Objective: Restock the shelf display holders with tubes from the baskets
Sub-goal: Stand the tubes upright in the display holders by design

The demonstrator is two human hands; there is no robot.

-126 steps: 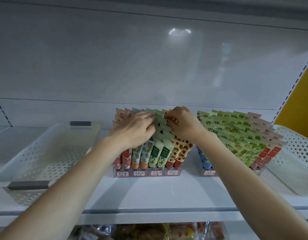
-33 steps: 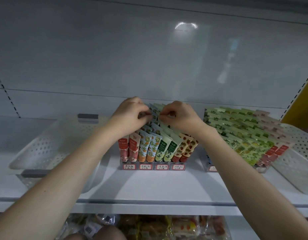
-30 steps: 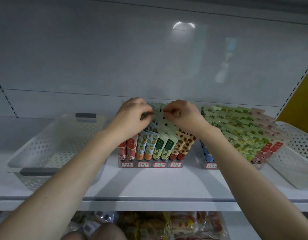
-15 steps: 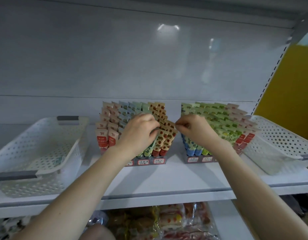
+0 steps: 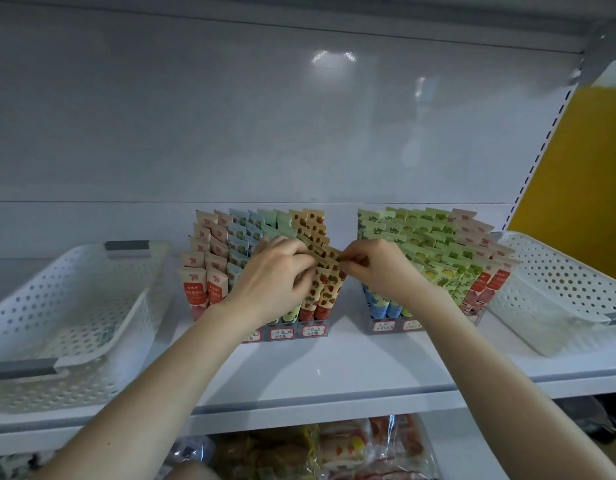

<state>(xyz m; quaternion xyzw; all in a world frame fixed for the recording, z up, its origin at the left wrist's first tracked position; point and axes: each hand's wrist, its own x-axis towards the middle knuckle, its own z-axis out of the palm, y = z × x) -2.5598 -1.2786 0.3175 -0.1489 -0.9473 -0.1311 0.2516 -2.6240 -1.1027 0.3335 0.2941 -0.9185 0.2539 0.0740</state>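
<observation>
Left hand covers the left display holder's middle columns; label text too small to read. Both hands pinch the crimped top of a strawberry-print tube standing in that holder's right column. Right hand hides part of the right display holder. White shelf; perforated baskets at the left and right ends; yellow wall at right.

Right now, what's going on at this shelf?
A person is stocking a shop shelf with bare hands. The left hand and the right hand both pinch the top of a strawberry-print tube in the rightmost row of the left holder, apparently setting it straight. That holder and the right holder beside it look packed with tubes. The left basket and the right basket sit at the ends of the shelf.
</observation>
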